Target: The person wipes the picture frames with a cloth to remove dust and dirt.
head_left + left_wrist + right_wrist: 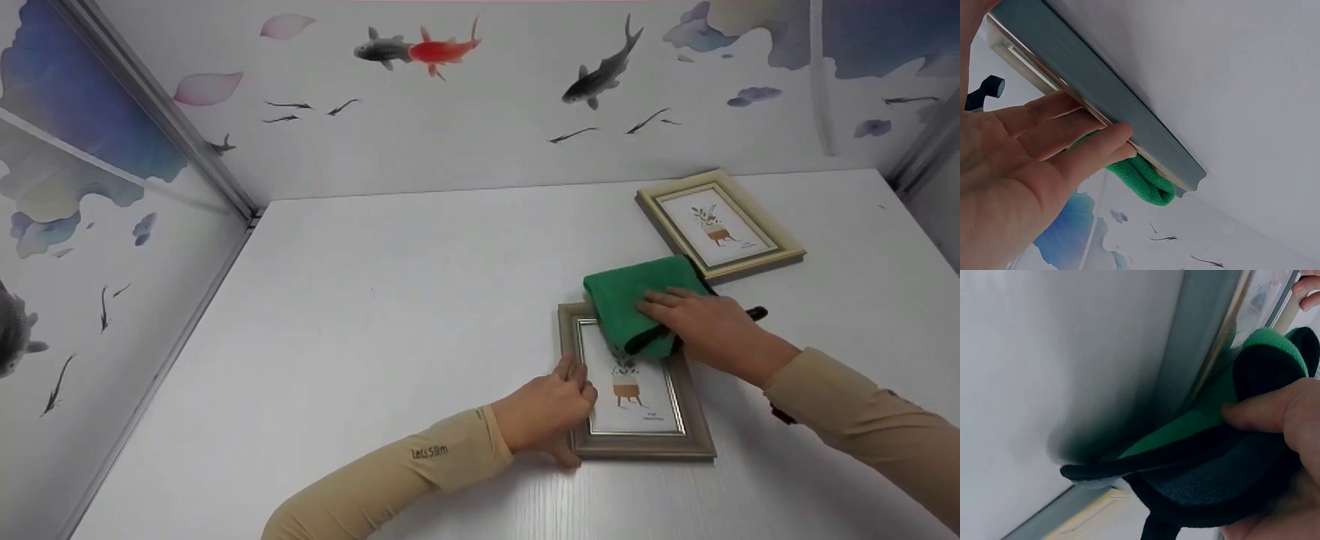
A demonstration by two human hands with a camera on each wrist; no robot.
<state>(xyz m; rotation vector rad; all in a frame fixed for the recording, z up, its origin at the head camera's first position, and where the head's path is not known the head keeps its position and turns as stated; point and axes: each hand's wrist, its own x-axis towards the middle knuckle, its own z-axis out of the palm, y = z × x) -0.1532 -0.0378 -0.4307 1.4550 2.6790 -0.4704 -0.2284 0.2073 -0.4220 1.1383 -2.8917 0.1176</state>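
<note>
A grey-brown picture frame (697, 420) lies flat on the white table, with a drawing of a potted plant behind its glazing. My left hand (551, 409) holds its left side, fingers over the rail and thumb by the near corner. In the left wrist view, those fingertips (1120, 135) lie against the frame's edge (1106, 84). My right hand (716, 330) grips a folded green cloth (626, 289) with black edging, which covers the frame's far part. The right wrist view shows the thumb (1258, 410) pressing on the cloth (1196, 422); the other fingers are partly hidden.
A second, gold-coloured picture frame (784, 251) lies behind the cloth at the far right of the table (375, 300), close to the cloth's far corner. Walls (450, 135) printed with fish and petals stand along the table's back and left edges.
</note>
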